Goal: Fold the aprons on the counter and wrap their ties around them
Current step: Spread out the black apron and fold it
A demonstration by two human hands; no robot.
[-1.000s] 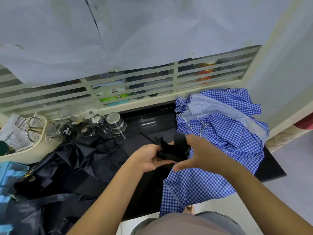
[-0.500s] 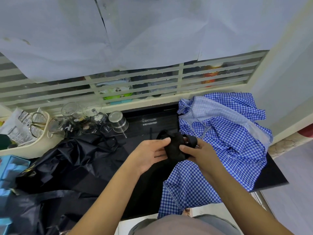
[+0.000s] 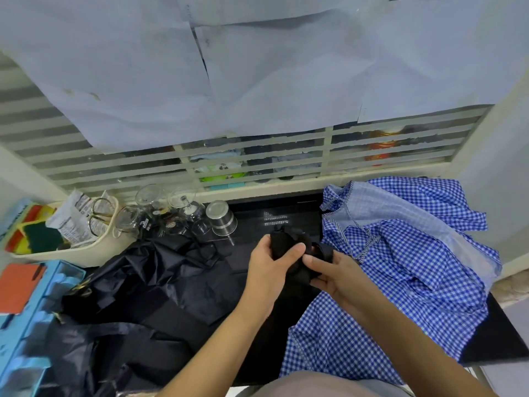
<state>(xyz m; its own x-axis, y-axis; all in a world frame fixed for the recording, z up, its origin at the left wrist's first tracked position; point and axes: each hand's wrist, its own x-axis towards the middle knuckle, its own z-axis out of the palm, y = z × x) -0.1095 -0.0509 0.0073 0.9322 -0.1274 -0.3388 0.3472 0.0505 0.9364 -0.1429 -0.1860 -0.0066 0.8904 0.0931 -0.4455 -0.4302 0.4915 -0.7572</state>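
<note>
Folded black apron [image 3: 289, 243] held just above bench [image 3: 286, 204], between crumpled black apron heap [image 3: 160, 282] at left and blue checked apron [image 3: 406, 253] at right. Left grip [image 3: 269, 265] clamped round bundle's left side. Right grip [image 3: 337, 273] pinching bundle's lower right, thumb on top.

pale paper sheets [image 3: 257, 81] cover slatted window [image 3: 257, 157] at 12 o'clock; black counter [image 3: 286, 204] below it; plain wall [image 3: 503, 167] at 3 o'clock.

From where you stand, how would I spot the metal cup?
Look along the black counter to its back edge. Left of the blue checked apron stands a cluster of glasses; the metal cup at its right end is the only opaque one.
</note>
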